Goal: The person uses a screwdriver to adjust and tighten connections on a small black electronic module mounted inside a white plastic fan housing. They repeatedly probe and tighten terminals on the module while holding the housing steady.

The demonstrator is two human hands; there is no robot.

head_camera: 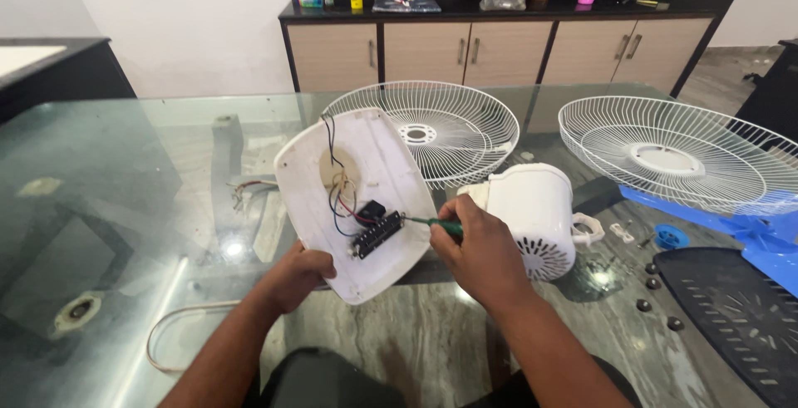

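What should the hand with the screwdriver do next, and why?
Probably turn the screwdriver: its tip already sits at the black switch block on the white base panel, which the left hand tilts up and steadies while the right hand grips the handle.

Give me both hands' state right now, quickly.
Left hand: closed on the lower edge of the white fan base panel, holding it tilted.
Right hand: closed on a green-handled screwdriver, tip at the black switch block.

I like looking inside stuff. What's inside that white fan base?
Inside the white fan base: thin wires, a black switch block and a screwdriver tip. Under the block is hidden.
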